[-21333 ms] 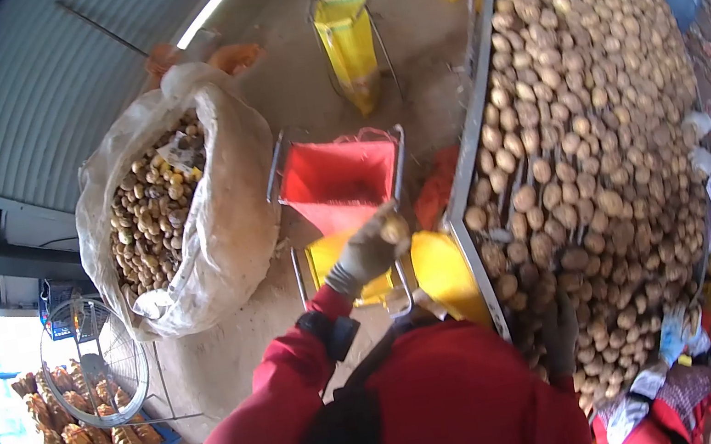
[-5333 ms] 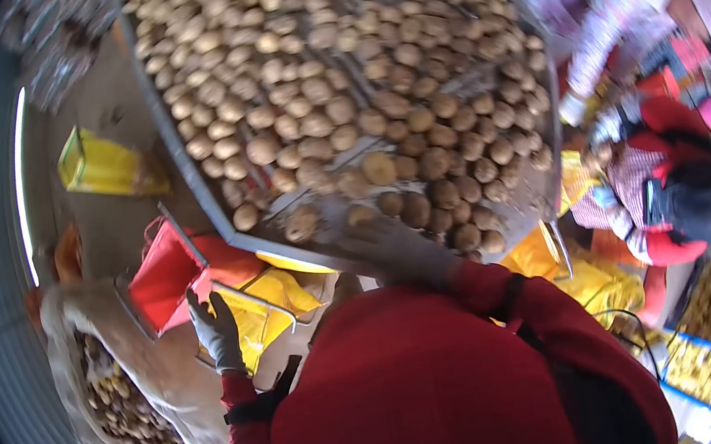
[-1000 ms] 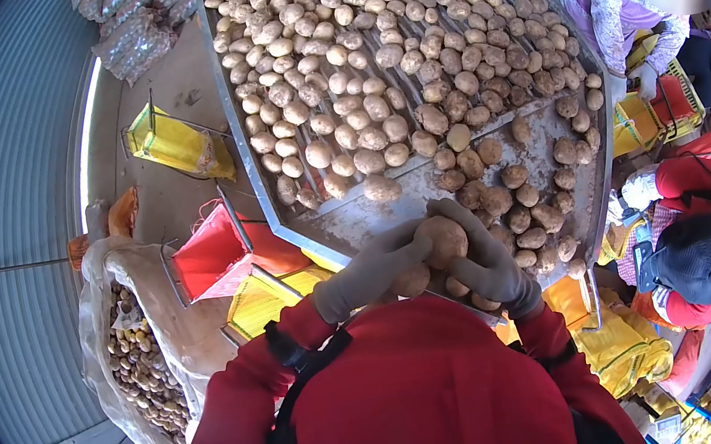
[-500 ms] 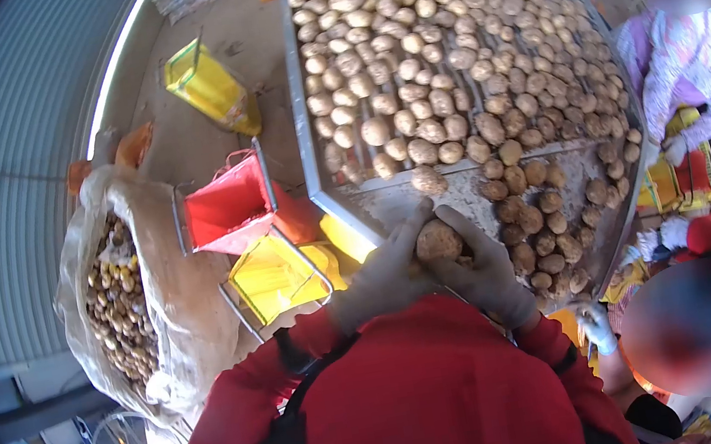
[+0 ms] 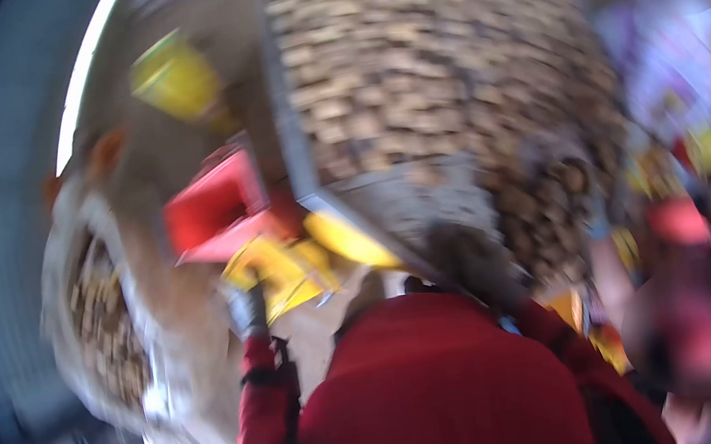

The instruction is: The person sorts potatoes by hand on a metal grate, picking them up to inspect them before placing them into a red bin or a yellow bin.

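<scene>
Motion blur smears the whole head view. My left hand (image 5: 246,308), in a grey glove, is at the left side of a yellow basket (image 5: 294,273) with a metal frame. Whether its fingers grip the frame is too blurred to see. Close to my body, my gloved right hand (image 5: 473,261) is over the near edge of the metal sorting table (image 5: 412,199). Its fingers cannot be made out, nor anything in them. Potatoes (image 5: 432,61) cover most of the tabletop, with a darker group (image 5: 539,207) to the right of my right hand.
A red basket (image 5: 214,209) stands beyond the yellow one, and another yellow basket (image 5: 179,78) is farther off. At left is a large white sack (image 5: 156,281) of potatoes. Two people work along the table's right side; one reaches a bare forearm (image 5: 605,261) toward the potatoes.
My left hand has left the potato that both hands held and swung left to the yellow basket. My right hand has moved slightly right and down. The view has shifted and blurred.
</scene>
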The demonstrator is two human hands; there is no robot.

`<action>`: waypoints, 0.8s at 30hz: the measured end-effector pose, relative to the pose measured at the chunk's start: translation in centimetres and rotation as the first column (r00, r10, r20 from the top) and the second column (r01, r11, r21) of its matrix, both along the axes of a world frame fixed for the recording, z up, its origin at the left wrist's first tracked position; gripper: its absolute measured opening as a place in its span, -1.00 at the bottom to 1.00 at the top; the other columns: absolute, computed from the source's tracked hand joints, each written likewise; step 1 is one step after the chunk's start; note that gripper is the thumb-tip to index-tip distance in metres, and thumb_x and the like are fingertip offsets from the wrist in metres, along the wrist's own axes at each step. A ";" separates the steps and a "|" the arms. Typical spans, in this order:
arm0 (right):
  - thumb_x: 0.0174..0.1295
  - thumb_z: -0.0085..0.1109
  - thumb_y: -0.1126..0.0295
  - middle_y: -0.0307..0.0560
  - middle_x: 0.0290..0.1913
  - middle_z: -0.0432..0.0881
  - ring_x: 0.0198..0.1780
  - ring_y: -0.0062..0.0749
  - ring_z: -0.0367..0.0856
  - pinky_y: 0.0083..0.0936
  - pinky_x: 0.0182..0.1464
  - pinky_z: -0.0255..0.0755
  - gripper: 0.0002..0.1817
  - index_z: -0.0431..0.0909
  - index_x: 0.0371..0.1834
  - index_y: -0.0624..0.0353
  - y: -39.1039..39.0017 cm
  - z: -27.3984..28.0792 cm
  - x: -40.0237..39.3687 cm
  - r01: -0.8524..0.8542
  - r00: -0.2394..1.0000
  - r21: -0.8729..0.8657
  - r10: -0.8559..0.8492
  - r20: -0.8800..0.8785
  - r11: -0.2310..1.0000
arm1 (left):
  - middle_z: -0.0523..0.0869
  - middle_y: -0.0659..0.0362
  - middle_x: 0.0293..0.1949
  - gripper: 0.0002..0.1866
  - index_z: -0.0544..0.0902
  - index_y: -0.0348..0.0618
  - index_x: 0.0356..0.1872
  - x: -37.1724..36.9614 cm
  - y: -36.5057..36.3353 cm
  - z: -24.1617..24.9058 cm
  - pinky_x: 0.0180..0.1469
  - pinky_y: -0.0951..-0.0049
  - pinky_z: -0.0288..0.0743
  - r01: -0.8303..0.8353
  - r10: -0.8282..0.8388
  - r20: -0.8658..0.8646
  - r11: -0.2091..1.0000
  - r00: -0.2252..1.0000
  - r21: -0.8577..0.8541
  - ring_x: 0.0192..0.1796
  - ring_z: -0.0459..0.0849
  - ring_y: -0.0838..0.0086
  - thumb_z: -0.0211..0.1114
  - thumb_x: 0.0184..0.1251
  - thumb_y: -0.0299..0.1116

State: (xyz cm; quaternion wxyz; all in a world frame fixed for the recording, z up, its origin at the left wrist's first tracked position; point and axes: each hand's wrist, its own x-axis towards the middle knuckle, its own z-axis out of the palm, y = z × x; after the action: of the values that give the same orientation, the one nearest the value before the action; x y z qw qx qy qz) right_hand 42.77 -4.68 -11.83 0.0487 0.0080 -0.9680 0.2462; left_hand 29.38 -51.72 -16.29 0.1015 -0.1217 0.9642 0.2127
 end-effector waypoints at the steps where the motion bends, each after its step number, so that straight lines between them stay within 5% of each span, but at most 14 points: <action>1: 0.54 0.22 0.26 0.18 0.10 0.77 0.14 0.08 0.74 -0.10 0.17 0.63 -0.61 0.62 0.32 0.21 -0.1 2.1 -1.0 0.080 0.996 -0.179 -0.071 0.060 0.980 | 0.52 -0.20 0.45 -0.18 0.25 -0.34 0.63 -1.9 0.4 1.7 0.32 0.17 0.55 -0.263 0.240 0.121 0.935 0.963 0.239 0.35 0.60 0.09 0.37 0.58 -0.05; 2: 0.49 0.26 0.30 0.16 0.10 0.77 0.15 0.07 0.74 -0.11 0.17 0.63 -0.59 0.61 0.34 0.19 -0.1 4.3 -1.9 0.174 0.983 -0.348 -0.141 0.118 0.921 | 0.51 -0.18 0.45 -0.16 0.17 -0.32 0.67 -2.5 1.4 -0.8 0.30 0.21 0.57 -0.182 0.218 -0.075 0.926 0.973 0.330 0.34 0.60 0.11 0.39 0.57 -0.17; 4: 0.29 0.35 0.32 0.10 0.28 0.70 0.33 0.02 0.66 -0.10 0.35 0.50 -0.46 0.58 0.37 0.14 -0.9 2.1 -2.6 0.072 0.976 -0.094 -0.089 -0.199 0.993 | 0.56 -0.12 0.41 -0.16 0.11 -0.29 0.70 -4.2 3.0 -2.5 0.24 0.25 0.60 0.002 0.143 -0.329 0.915 0.933 0.403 0.29 0.62 0.18 0.38 0.57 -0.33; 5: 0.27 0.35 0.31 0.09 0.31 0.68 0.36 0.01 0.63 -0.10 0.39 0.47 -0.43 0.58 0.38 0.12 -1.4 1.1 -2.1 0.061 0.977 -0.030 -0.066 -0.201 0.998 | 0.61 -0.07 0.36 -0.20 0.13 -0.29 0.70 -4.6 4.8 -1.3 0.19 0.27 0.61 0.107 0.057 -0.391 0.917 0.919 0.384 0.26 0.63 0.24 0.36 0.59 -0.38; 7: 0.21 0.35 0.30 0.06 0.37 0.63 0.44 -0.01 0.57 -0.09 0.47 0.40 -0.39 0.56 0.39 0.10 -2.9 -2.3 -1.9 0.037 0.979 0.094 -0.017 -0.203 0.995 | 0.65 -0.08 0.35 -0.25 0.24 -0.25 0.66 -5.9 9.9 1.8 0.24 0.23 0.58 0.140 -0.112 -0.085 0.823 0.990 0.550 0.25 0.68 0.15 0.37 0.55 -0.42; 9: 0.21 0.34 0.30 -0.01 0.39 0.62 0.48 -0.02 0.53 -0.05 0.52 0.36 -0.37 0.56 0.42 0.07 -3.3 -3.3 1.4 0.081 0.987 0.088 -0.067 -0.149 0.993 | 0.68 -0.14 0.30 -0.35 0.39 -0.23 0.58 -5.8 13.7 0.9 0.25 0.19 0.60 0.661 -0.522 -0.436 0.700 0.733 0.272 0.21 0.73 0.02 0.37 0.52 -0.45; 11: 0.23 0.34 0.31 -0.04 0.40 0.62 0.48 -0.02 0.53 -0.04 0.52 0.37 -0.40 0.58 0.40 0.06 -2.3 -3.7 5.3 0.148 0.985 0.081 -0.140 -0.101 0.986 | 0.67 -0.18 0.32 -0.44 0.51 -0.21 0.49 -5.7 18.5 2.1 0.34 0.14 0.58 0.800 -0.706 -0.376 0.529 0.600 0.283 0.32 0.68 -0.09 0.36 0.50 -0.44; 13: 0.27 0.29 0.33 -0.10 0.38 0.65 0.45 -0.06 0.56 0.00 0.49 0.38 -0.46 0.61 0.37 0.00 -2.1 -4.8 9.8 0.309 0.950 0.082 -0.304 -0.066 0.947 | 0.66 -0.20 0.33 -0.45 0.54 -0.22 0.45 -5.5 23.3 3.4 0.43 0.07 0.53 0.957 -0.823 -0.497 0.182 0.274 0.226 0.40 0.61 -0.17 0.37 0.47 -0.40; 17: 0.26 0.29 0.30 -0.19 0.33 0.70 0.38 -0.13 0.61 0.01 0.44 0.43 -0.42 0.61 0.42 -0.12 -0.6 -5.3 16.8 0.513 0.859 0.244 -0.487 -0.159 0.823 | 0.62 -0.15 0.40 -0.48 0.60 -0.22 0.39 -1.7 29.7 3.5 0.54 -0.01 0.41 0.974 -0.944 -0.313 -0.157 -0.100 0.162 0.47 0.53 -0.15 0.33 0.50 -0.23; 20: 0.29 0.33 0.26 -0.15 0.22 0.75 0.28 -0.05 0.66 0.03 0.38 0.46 -0.61 0.70 0.20 -0.04 1.5 -5.0 20.3 0.582 0.795 0.307 -0.606 -0.022 0.753 | 0.61 -0.15 0.41 -0.48 0.60 -0.21 0.39 -0.3 32.2 3.3 0.56 -0.02 0.38 0.927 -0.914 -0.291 -0.338 -0.282 0.164 0.48 0.53 -0.16 0.28 0.53 -0.17; 21: 0.28 0.34 0.27 -0.16 0.16 0.76 0.27 -0.04 0.65 0.02 0.39 0.46 -0.65 0.71 0.13 -0.03 1.9 -4.7 21.5 0.744 0.637 0.207 -0.768 0.068 0.635 | 0.60 -0.15 0.42 -0.47 0.59 -0.20 0.41 -0.3 32.9 3.1 0.57 -0.01 0.37 0.903 -0.894 -0.298 -0.394 -0.334 0.171 0.48 0.52 -0.16 0.27 0.53 -0.15; 23: 0.27 0.34 0.29 -0.12 0.12 0.74 0.26 -0.03 0.64 0.04 0.38 0.44 -0.64 0.72 0.14 -0.04 3.2 -5.4 22.0 0.875 0.467 0.206 -0.877 -0.115 0.439 | 0.61 -0.15 0.41 -0.47 0.59 -0.19 0.40 -1.2 33.8 4.2 0.54 0.01 0.40 0.933 -0.925 -0.292 -0.306 -0.244 0.190 0.48 0.53 -0.14 0.29 0.53 -0.16; 24: 0.25 0.35 0.30 -0.11 0.12 0.73 0.27 -0.03 0.63 0.04 0.40 0.43 -0.63 0.72 0.14 -0.04 3.6 -6.2 21.8 0.843 0.531 0.221 -0.821 -0.208 0.490 | 0.61 -0.14 0.41 -0.48 0.59 -0.18 0.40 -1.8 34.1 4.8 0.53 0.02 0.42 0.946 -0.938 -0.284 -0.260 -0.199 0.196 0.47 0.54 -0.13 0.30 0.52 -0.16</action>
State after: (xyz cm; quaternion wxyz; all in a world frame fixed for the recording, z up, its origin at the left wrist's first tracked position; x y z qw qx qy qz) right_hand 64.55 -1.12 -17.98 0.1955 -0.4439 -0.8734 0.0442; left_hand 27.53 -17.59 -11.51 0.2373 0.6925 0.6445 0.2207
